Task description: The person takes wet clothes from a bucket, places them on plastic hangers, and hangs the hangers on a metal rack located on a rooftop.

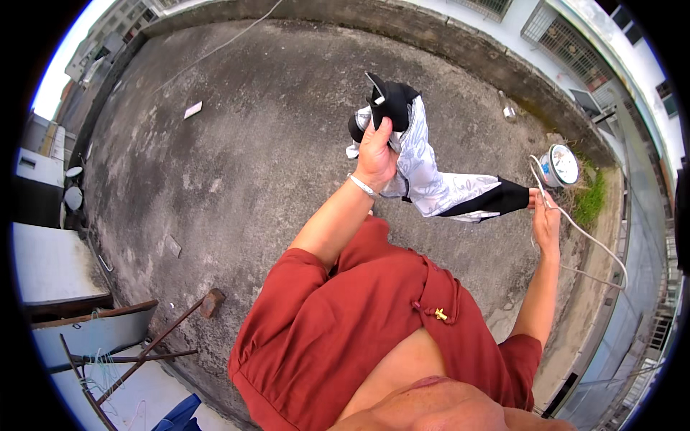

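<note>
My left hand [379, 156] is closed around the bunched black part of a white patterned garment [423, 172], with the thumb on top. A light bracelet sits on that wrist. From there the cloth sags and stretches out to my right hand [545, 215], which grips its black end at the right. A pale cord [587, 234] passes at the right hand, looping up near the bucket and down to the right; whether the fingers hold it too I cannot tell.
A white bucket [565, 165] stands by grass near the right wall. A low concrete wall [474, 51] borders the rough concrete floor [259, 134]. Rusty metal bars [153, 345], plastic hangers and blue cloth [180, 415] are at the lower left. A thin line crosses the upper left.
</note>
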Demonstrator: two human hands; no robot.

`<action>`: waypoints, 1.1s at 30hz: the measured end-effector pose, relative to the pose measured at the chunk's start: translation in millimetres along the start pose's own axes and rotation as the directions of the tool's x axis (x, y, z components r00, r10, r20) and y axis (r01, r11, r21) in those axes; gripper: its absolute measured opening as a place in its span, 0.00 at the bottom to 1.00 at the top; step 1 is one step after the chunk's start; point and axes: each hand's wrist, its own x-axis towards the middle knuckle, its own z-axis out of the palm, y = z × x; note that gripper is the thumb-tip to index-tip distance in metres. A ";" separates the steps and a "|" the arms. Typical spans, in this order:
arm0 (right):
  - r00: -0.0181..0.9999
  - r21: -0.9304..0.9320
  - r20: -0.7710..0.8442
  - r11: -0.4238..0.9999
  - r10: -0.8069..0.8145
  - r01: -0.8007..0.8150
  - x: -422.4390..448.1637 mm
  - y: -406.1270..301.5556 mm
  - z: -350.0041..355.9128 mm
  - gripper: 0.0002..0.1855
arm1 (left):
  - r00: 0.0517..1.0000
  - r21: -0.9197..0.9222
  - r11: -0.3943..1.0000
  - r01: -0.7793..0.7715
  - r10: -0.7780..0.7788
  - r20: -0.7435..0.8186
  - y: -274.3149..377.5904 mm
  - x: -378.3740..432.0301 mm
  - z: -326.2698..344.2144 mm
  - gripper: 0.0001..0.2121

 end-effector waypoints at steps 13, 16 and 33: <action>0.986 0.709 0.054 0.701 -0.160 0.075 230.3 -111.9 191.8 0.24 | 0.916 0.825 0.419 -0.378 0.037 0.401 -5.6 165.7 -63.3 0.29; 0.983 0.636 -0.059 0.753 -0.175 0.173 266.8 -114.8 232.3 0.24 | 0.878 0.843 0.327 -0.427 -0.070 0.473 -5.2 201.5 -77.1 0.30; 0.973 0.975 -0.121 0.209 0.197 0.079 552.1 -10.5 171.0 0.09 | 0.862 0.795 0.589 0.149 -0.472 0.188 -66.5 475.5 -176.3 0.23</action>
